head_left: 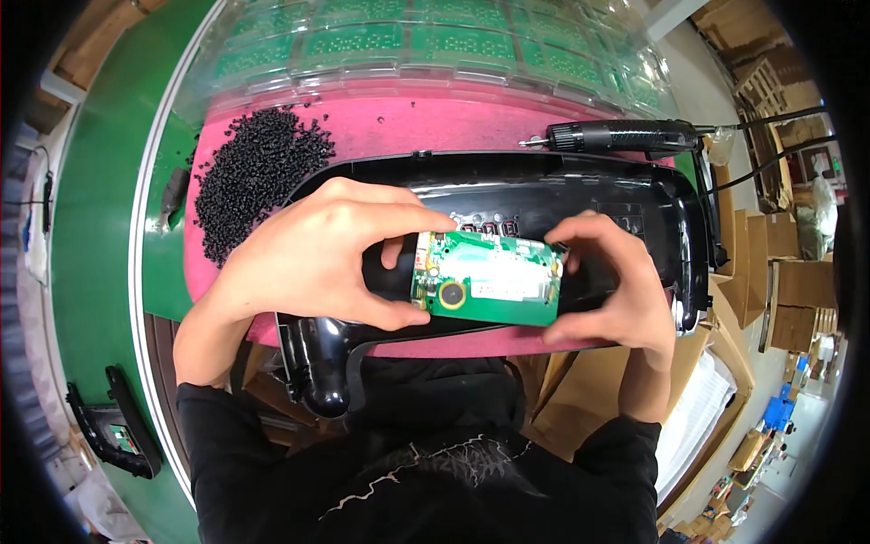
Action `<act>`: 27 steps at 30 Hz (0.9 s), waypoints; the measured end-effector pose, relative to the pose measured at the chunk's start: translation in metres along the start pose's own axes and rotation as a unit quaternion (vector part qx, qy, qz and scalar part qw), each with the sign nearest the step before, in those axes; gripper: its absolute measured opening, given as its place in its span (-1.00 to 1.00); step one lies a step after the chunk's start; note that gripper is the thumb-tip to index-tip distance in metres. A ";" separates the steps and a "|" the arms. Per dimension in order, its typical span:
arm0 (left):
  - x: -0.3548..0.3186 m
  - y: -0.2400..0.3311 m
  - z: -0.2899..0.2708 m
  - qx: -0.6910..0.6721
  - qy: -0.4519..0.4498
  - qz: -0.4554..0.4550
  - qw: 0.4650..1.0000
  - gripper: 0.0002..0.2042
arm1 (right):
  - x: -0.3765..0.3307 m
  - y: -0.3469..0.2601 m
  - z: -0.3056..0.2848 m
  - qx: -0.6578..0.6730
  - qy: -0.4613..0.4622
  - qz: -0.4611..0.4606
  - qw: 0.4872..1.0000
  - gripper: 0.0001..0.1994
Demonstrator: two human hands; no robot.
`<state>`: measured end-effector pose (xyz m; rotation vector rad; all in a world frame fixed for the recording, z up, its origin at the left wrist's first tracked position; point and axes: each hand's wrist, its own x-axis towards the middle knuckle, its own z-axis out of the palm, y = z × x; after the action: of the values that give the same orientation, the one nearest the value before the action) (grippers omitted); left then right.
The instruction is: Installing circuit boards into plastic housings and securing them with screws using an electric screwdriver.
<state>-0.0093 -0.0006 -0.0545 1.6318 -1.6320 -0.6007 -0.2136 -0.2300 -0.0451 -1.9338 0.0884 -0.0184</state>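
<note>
Between my two hands is a green circuit board [517,313] with a white label and a round black part near its lower left corner. My left hand [335,254] pinches its left edge, thumb below and fingers above. At the right edge, my right hand [612,281] grips the board between thumb and fingers. Beneath it lies a large black plastic housing [562,186], open side up, with a rounded handle-like end at the lower left. A row of small openings shows in the housing just behind the board. My hands hide part of the housing.
A pile of small black screws [254,168] lies on the pink mat [372,118]. Behind the housing rests a black electric screwdriver [625,136] with its cord. Clear trays of green boards [353,45] stand at the back. Another black housing [118,426] lies far left; cardboard boxes [802,290] stand right.
</note>
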 end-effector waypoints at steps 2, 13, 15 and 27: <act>0.002 -0.001 0.001 0.032 0.009 -0.026 0.999 -0.34 | 0.011 0.011 -0.003 -0.136 0.020 -0.099 0.986 -0.39; 0.004 -0.004 0.008 0.170 0.014 -0.087 0.981 -0.39 | 0.026 0.029 0.004 -0.204 0.070 -0.093 0.972 -0.45; 0.002 -0.004 0.009 0.172 0.012 -0.090 0.981 -0.39 | 0.025 0.027 0.006 -0.221 0.067 -0.078 0.970 -0.44; -0.001 -0.007 0.007 0.171 0.009 -0.097 0.980 -0.38 | 0.029 0.026 0.014 -0.243 0.069 -0.067 0.965 -0.43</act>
<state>-0.0104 -0.0014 -0.0647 2.0586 -1.6417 -0.4141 -0.1851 -0.2279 -0.0756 -2.4267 0.0565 -0.2416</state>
